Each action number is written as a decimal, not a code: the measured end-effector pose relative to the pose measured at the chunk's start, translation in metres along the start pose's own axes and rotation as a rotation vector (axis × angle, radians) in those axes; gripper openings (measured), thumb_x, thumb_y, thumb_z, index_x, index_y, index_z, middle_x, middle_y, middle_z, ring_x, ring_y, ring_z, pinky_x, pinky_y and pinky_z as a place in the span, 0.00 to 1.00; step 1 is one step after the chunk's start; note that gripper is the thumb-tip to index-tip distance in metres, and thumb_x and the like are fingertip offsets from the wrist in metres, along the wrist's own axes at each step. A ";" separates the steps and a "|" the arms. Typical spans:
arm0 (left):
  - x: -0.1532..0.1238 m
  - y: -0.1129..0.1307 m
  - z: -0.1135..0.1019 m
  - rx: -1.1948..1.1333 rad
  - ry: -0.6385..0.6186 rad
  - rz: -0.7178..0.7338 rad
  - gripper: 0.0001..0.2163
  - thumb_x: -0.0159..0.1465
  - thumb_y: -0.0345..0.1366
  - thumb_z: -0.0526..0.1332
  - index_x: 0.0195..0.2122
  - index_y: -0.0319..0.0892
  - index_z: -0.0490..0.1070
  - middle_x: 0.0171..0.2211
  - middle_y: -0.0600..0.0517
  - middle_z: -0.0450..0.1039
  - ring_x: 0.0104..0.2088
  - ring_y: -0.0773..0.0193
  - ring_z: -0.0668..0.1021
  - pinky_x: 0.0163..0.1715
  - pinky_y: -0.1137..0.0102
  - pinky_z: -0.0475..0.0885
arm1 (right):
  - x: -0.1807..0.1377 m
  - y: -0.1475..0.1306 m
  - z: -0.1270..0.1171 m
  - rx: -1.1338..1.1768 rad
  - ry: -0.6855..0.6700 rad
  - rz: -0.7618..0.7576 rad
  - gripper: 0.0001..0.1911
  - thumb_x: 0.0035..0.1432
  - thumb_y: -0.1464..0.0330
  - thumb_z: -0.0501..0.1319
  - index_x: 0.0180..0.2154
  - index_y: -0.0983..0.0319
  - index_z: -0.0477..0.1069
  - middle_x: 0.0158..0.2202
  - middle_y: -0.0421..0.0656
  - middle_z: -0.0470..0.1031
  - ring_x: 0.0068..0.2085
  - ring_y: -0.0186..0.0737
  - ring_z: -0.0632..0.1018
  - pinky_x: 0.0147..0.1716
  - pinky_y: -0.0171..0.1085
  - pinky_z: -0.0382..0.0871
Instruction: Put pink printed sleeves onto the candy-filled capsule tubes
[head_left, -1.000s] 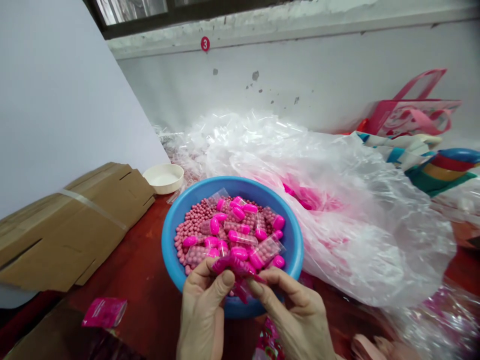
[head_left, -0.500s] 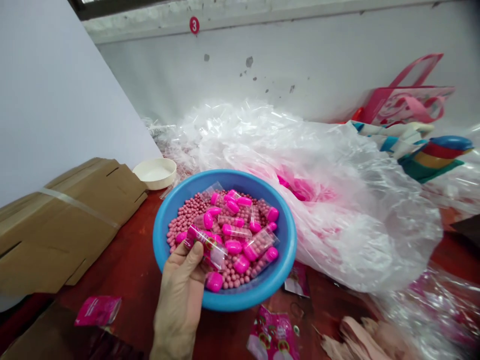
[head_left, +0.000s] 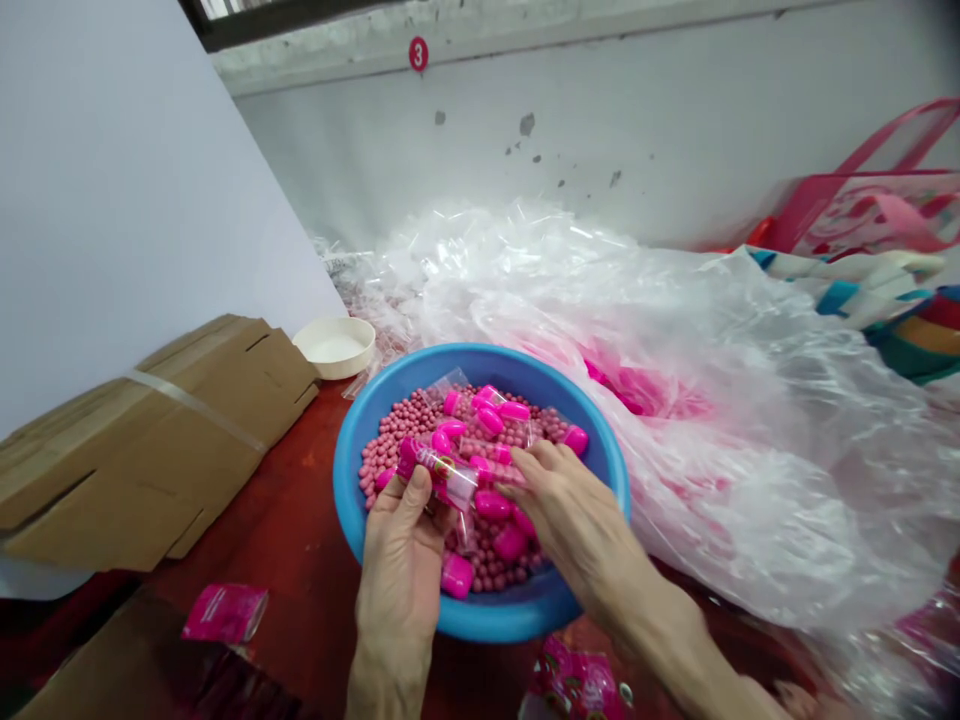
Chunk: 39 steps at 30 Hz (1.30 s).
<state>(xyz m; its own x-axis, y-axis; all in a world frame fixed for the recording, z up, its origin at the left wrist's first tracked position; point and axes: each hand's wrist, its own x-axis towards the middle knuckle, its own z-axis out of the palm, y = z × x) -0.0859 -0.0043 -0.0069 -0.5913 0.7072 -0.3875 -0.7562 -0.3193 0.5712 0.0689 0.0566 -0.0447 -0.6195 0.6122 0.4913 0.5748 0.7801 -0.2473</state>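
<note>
A blue plastic bowl [head_left: 352,440] sits on the red table, full of small pink beads [head_left: 390,445] and several clear tubes with pink caps [head_left: 499,412]. My left hand [head_left: 401,560] is closed on one labelled pink-capped tube [head_left: 439,468], held tilted over the bowl's near left side. My right hand [head_left: 574,510] reaches into the bowl from the right. Its fingertips rest on the tubes lying on the beads, fingers curled down among them; I cannot make out whether they grip one.
A big heap of clear plastic bags [head_left: 675,330] lies right of the bowl. Flattened cardboard [head_left: 150,440] and a white lid [head_left: 335,347] lie to the left. Pink packets lie at the near edge [head_left: 223,612] and below the bowl [head_left: 581,685]. A pink bag [head_left: 870,205] stands at the back right.
My right hand, out of view half a second ago, has come back into the bowl among the tubes. My left hand still holds a tube, moved slightly right.
</note>
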 end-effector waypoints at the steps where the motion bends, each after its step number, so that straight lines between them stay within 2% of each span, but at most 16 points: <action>1: -0.001 0.000 0.001 -0.005 0.006 0.006 0.14 0.38 0.30 0.77 0.25 0.39 0.78 0.22 0.55 0.81 0.20 0.69 0.79 0.17 0.79 0.75 | 0.007 0.003 0.013 0.002 -0.013 -0.010 0.16 0.63 0.67 0.59 0.52 0.63 0.67 0.53 0.48 0.70 0.50 0.47 0.74 0.47 0.51 0.71; 3: -0.003 0.000 0.002 -0.010 0.020 0.010 0.15 0.37 0.29 0.77 0.26 0.39 0.77 0.23 0.55 0.81 0.20 0.68 0.79 0.18 0.78 0.76 | 0.018 0.007 0.031 0.027 -0.045 -0.025 0.16 0.62 0.71 0.58 0.51 0.65 0.67 0.50 0.50 0.72 0.52 0.49 0.73 0.49 0.53 0.70; 5: -0.004 0.000 0.002 -0.015 0.028 0.010 0.14 0.38 0.29 0.77 0.26 0.39 0.77 0.23 0.55 0.81 0.21 0.68 0.79 0.18 0.78 0.75 | 0.024 0.010 0.037 0.070 -0.069 -0.028 0.16 0.61 0.76 0.54 0.50 0.65 0.68 0.47 0.51 0.74 0.51 0.49 0.74 0.49 0.52 0.69; 10: -0.001 0.001 0.003 -0.042 0.051 0.024 0.13 0.37 0.30 0.77 0.24 0.39 0.77 0.21 0.56 0.80 0.20 0.70 0.78 0.15 0.80 0.72 | 0.029 0.006 0.018 0.215 -0.064 0.032 0.17 0.57 0.76 0.48 0.43 0.62 0.71 0.42 0.50 0.78 0.45 0.50 0.77 0.44 0.48 0.73; 14: 0.000 0.002 0.004 -0.044 0.071 0.018 0.15 0.34 0.30 0.78 0.22 0.39 0.77 0.20 0.55 0.80 0.19 0.68 0.78 0.14 0.79 0.73 | 0.034 -0.005 0.004 0.340 -0.021 0.163 0.13 0.62 0.74 0.45 0.36 0.62 0.68 0.29 0.44 0.77 0.30 0.39 0.79 0.30 0.36 0.75; 17: 0.000 0.002 0.005 -0.039 0.063 0.020 0.14 0.34 0.28 0.77 0.22 0.38 0.77 0.20 0.54 0.80 0.19 0.68 0.79 0.15 0.79 0.72 | 0.033 -0.013 -0.001 0.384 0.025 0.240 0.13 0.63 0.71 0.47 0.41 0.65 0.69 0.30 0.46 0.77 0.29 0.41 0.79 0.30 0.38 0.75; 21: -0.002 0.001 0.006 -0.002 0.051 0.029 0.12 0.37 0.27 0.76 0.23 0.38 0.77 0.21 0.55 0.81 0.19 0.70 0.78 0.15 0.81 0.71 | 0.030 -0.026 -0.011 0.391 0.111 0.302 0.18 0.64 0.65 0.48 0.42 0.67 0.73 0.39 0.55 0.77 0.41 0.52 0.78 0.40 0.50 0.73; 23: -0.005 0.001 0.006 0.037 0.031 0.017 0.12 0.37 0.27 0.76 0.23 0.38 0.78 0.21 0.54 0.81 0.18 0.71 0.78 0.15 0.81 0.71 | 0.032 -0.036 -0.020 0.477 0.124 0.341 0.18 0.64 0.60 0.51 0.47 0.64 0.72 0.44 0.52 0.77 0.44 0.49 0.78 0.41 0.48 0.73; 25: -0.009 0.000 0.006 0.076 0.000 0.004 0.12 0.37 0.28 0.77 0.23 0.36 0.78 0.20 0.52 0.80 0.18 0.71 0.77 0.18 0.80 0.73 | 0.038 -0.046 -0.026 0.709 0.109 0.436 0.19 0.58 0.60 0.60 0.50 0.60 0.70 0.44 0.48 0.78 0.40 0.45 0.79 0.35 0.41 0.75; 26: -0.010 0.000 0.006 0.091 -0.015 0.004 0.12 0.36 0.28 0.77 0.23 0.36 0.79 0.20 0.52 0.80 0.18 0.70 0.78 0.20 0.80 0.74 | 0.041 -0.050 -0.027 0.801 0.120 0.457 0.17 0.55 0.63 0.64 0.47 0.60 0.71 0.41 0.45 0.79 0.38 0.42 0.79 0.33 0.38 0.75; 28: -0.011 -0.002 0.005 0.110 -0.033 0.023 0.13 0.35 0.29 0.77 0.23 0.36 0.79 0.22 0.51 0.81 0.21 0.69 0.79 0.25 0.78 0.76 | 0.046 -0.057 -0.025 0.890 0.165 0.456 0.06 0.53 0.68 0.65 0.36 0.61 0.74 0.31 0.40 0.79 0.31 0.38 0.78 0.29 0.33 0.72; 29: -0.011 -0.003 0.004 0.115 -0.033 0.039 0.13 0.35 0.30 0.77 0.24 0.37 0.79 0.22 0.52 0.81 0.22 0.68 0.79 0.26 0.77 0.76 | 0.048 -0.059 -0.022 0.886 0.192 0.441 0.02 0.54 0.69 0.64 0.30 0.62 0.74 0.26 0.39 0.77 0.28 0.36 0.77 0.28 0.32 0.71; 32: -0.011 -0.005 0.001 0.119 -0.024 0.083 0.14 0.36 0.32 0.78 0.24 0.41 0.79 0.22 0.55 0.81 0.22 0.68 0.79 0.27 0.76 0.77 | 0.046 -0.063 -0.014 0.800 0.233 0.381 0.13 0.59 0.68 0.59 0.23 0.62 0.70 0.19 0.35 0.68 0.21 0.31 0.70 0.21 0.30 0.63; 35: -0.012 -0.005 0.001 0.129 -0.038 0.078 0.14 0.37 0.33 0.77 0.24 0.40 0.78 0.21 0.54 0.81 0.22 0.66 0.80 0.26 0.75 0.76 | 0.044 -0.065 -0.010 0.678 0.252 0.315 0.19 0.64 0.67 0.54 0.20 0.62 0.64 0.17 0.34 0.61 0.19 0.29 0.63 0.19 0.30 0.56; 39: -0.013 -0.003 0.004 0.138 -0.072 0.017 0.12 0.41 0.32 0.76 0.27 0.39 0.79 0.24 0.52 0.81 0.23 0.66 0.79 0.28 0.74 0.76 | 0.049 -0.065 -0.012 0.515 0.235 0.213 0.25 0.68 0.63 0.48 0.18 0.60 0.59 0.17 0.35 0.61 0.19 0.30 0.62 0.18 0.31 0.53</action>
<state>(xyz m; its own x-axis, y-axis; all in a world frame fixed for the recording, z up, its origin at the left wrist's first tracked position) -0.0746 -0.0100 -0.0010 -0.5782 0.7476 -0.3267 -0.6976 -0.2454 0.6731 0.0073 0.0343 0.0060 -0.3512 0.7625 0.5434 0.3039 0.6417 -0.7042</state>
